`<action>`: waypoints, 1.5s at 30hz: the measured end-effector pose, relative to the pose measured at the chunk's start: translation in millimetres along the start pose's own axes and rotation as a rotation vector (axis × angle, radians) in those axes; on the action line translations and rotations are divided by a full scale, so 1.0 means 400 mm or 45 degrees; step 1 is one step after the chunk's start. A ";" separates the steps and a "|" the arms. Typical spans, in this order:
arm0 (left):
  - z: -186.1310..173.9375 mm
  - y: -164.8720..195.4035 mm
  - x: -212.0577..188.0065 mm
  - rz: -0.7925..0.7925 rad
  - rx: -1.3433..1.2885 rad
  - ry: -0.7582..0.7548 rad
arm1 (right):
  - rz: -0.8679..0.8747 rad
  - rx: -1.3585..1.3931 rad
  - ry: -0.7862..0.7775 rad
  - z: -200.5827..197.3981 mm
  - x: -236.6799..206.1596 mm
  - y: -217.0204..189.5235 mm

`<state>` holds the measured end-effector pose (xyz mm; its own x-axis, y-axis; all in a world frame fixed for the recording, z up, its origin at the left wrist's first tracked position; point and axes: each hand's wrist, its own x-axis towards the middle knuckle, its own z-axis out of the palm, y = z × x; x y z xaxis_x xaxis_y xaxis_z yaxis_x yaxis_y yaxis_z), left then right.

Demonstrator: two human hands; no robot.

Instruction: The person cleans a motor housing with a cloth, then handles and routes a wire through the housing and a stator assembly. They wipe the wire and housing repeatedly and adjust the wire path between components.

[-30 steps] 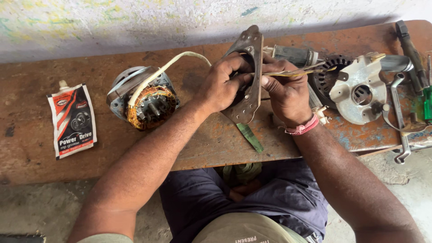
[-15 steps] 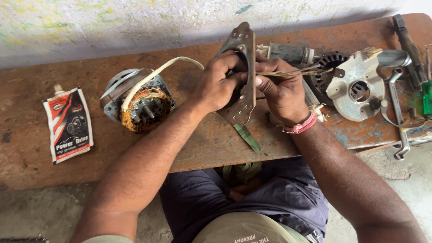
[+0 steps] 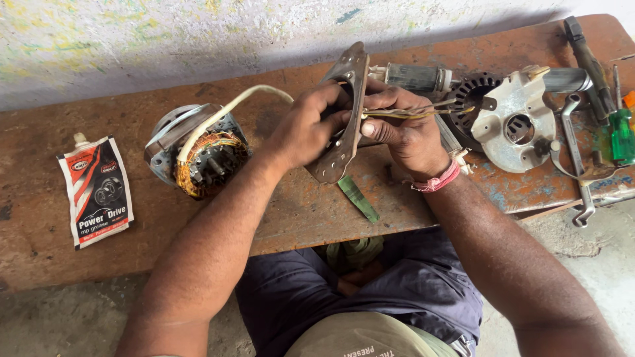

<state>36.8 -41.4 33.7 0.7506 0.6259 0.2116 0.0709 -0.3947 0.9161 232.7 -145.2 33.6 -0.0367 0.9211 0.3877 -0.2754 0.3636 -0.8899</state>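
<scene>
Red, white and black grease sachet [image 3: 96, 190] lies flat at the left end of the wooden bench [image 3: 291, 211], well apart from the hands. Left hand [image 3: 305, 129] is curled tight around an upright metal motor end plate [image 3: 344, 112] mid-bench, right hand [image 3: 409, 135] pinches thin wires [image 3: 423, 111] beside it, wound stator [image 3: 202, 153] sits left

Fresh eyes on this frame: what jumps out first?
Mid-bench, the left hand and right hand grip a dark metal plate held on edge, with thin wires running out of the right hand. To the left lies a motor stator with copper windings and a white cable; further left is a red and white grease pouch. On the right sit a pale metal cover, spanners and a green-handled screwdriver.
</scene>
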 end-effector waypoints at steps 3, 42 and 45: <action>0.020 -0.015 -0.010 0.283 0.440 0.157 | 0.060 0.116 -0.071 -0.009 0.002 -0.002; 0.071 0.058 -0.046 0.499 0.477 0.483 | -0.474 -1.178 0.138 0.074 -0.001 -0.017; 0.059 0.049 -0.046 0.621 0.395 0.409 | -0.467 -1.095 0.139 0.074 -0.003 -0.014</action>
<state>39.7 -76.6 39.6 0.5149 0.4767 0.7125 -0.0054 -0.8293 0.5587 205.9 -152.4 45.1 0.0141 0.7210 0.6928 0.5540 0.5712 -0.6057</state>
